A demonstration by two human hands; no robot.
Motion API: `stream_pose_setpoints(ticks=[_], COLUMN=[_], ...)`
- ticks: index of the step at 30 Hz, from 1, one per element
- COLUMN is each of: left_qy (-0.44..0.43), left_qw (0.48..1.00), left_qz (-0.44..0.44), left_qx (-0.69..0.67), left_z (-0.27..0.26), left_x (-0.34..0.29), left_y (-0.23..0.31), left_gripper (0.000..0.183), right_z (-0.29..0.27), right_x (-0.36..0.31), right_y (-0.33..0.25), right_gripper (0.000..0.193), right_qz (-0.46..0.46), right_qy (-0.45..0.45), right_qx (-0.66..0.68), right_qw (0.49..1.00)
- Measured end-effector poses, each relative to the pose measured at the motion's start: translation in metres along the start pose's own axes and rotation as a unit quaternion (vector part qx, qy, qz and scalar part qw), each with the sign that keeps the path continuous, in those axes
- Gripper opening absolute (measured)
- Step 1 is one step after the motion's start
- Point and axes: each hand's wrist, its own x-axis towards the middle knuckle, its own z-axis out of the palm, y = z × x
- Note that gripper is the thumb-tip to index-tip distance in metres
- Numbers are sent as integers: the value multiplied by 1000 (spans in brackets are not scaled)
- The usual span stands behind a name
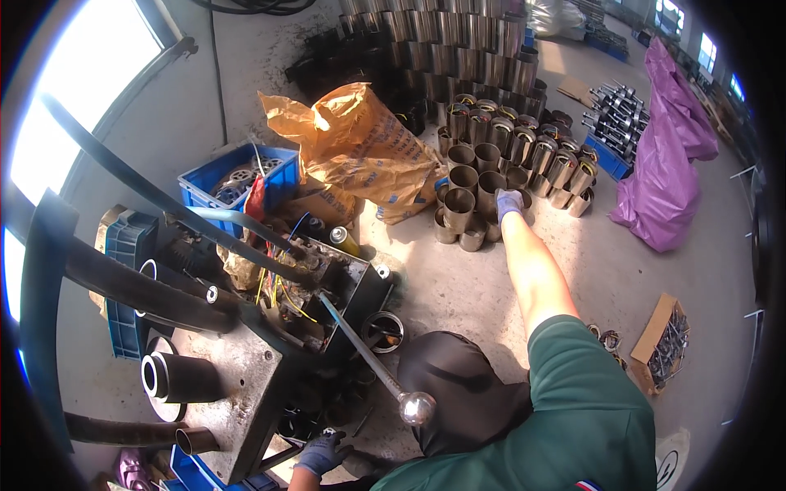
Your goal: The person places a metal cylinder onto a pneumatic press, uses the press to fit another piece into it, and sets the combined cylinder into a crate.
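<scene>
My right arm, in a green sleeve, stretches far forward over the floor. At its end my right hand [509, 201], in a pale glove, is closed on the rim of an open metal cylinder [489, 186] in a standing cluster of similar ones. Low in the view, my left hand [322, 454], gloved in grey-blue, is beside the lower edge of a machine [237, 368]. Its fingers are curled; whatever they hold is too small and dark to make out. A lever with a shiny ball knob [417, 408] slants between my arms.
Behind the cylinders, more metal tubes [467, 61] stand stacked. An orange sack [368, 147] and a blue crate [278, 182] of parts lie ahead left. To the right are a purple sack [663, 180], a blue tray [607, 157] of shafts and a carton [655, 344] of metal pieces.
</scene>
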Motion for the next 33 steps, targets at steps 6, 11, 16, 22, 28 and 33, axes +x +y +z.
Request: stream_pose_setpoints(ticks=[6, 11, 16, 22, 28, 33], left_qy=[63, 45, 130, 267, 416, 519], left_qw=[997, 998, 987, 952, 889, 841], left_qz=[40, 29, 78, 134, 192, 87], left_qx=[17, 18, 61, 67, -22, -123], left_z=[8, -2, -11, -48, -83, -100], left_x=[5, -14, -14, -52, -101, -148], left_y=[-7, 6, 9, 23, 12, -19], left_gripper=[70, 68, 65, 59, 54, 51], right_z=[-6, 19, -4, -76, -141, -170], right_x=[10, -36, -69, -250, -444, -601], right_y=[1, 33, 67, -8, -92, -109], right_gripper=[39, 21, 22, 35, 57, 59], right_qz=[-73, -93, -282, -423, -595, -775], right_qy=[-130, -196, -312, -541, -564, -488], right_qx=[52, 61, -166, -298, -354, -312], right_qw=[987, 974, 892, 663, 451, 253])
